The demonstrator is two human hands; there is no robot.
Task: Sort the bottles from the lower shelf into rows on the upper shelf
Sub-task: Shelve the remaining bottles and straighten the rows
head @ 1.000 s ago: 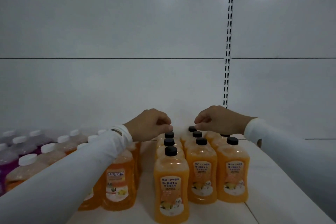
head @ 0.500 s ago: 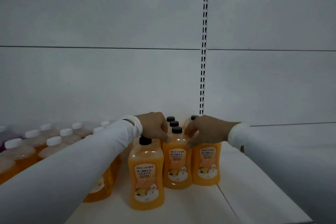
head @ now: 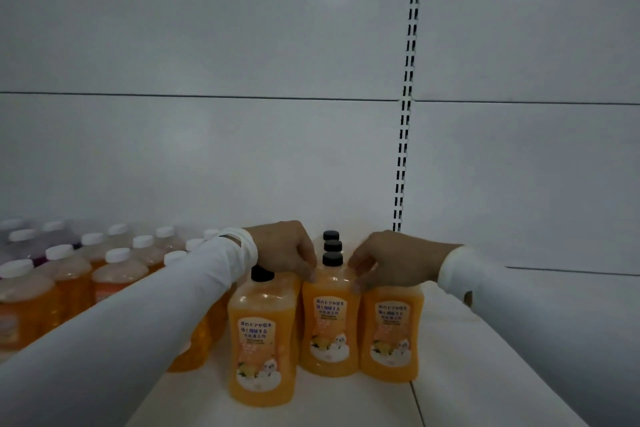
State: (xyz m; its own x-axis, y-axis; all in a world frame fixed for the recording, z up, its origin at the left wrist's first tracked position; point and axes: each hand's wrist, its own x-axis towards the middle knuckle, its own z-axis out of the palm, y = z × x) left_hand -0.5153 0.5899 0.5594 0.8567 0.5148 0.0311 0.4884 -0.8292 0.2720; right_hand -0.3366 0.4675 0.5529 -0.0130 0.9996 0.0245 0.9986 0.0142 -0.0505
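Observation:
Orange bottles with black caps stand in rows on the white upper shelf [head: 346, 402]. The front bottle of the middle row [head: 329, 322] is held at its shoulders from both sides. My left hand [head: 284, 250] curls its fingers round the bottle's left shoulder. My right hand [head: 391, 263] curls round its right shoulder, over the top of the right row's front bottle [head: 391, 333], whose cap is hidden. The left row's front bottle [head: 263, 343] stands nearer to me, apart from my hands. More black caps [head: 331, 241] line up behind.
To the left stand several orange bottles with white caps [head: 117, 274], partly behind my left sleeve, and purple ones [head: 38, 246] at the far left. The white back wall carries a slotted upright [head: 403, 149]. Bare shelf lies to the right [head: 485, 374].
Both hands came down from the caps at the back of the rows onto the shoulders of the middle row's front bottle. The view rose and shifted sideways.

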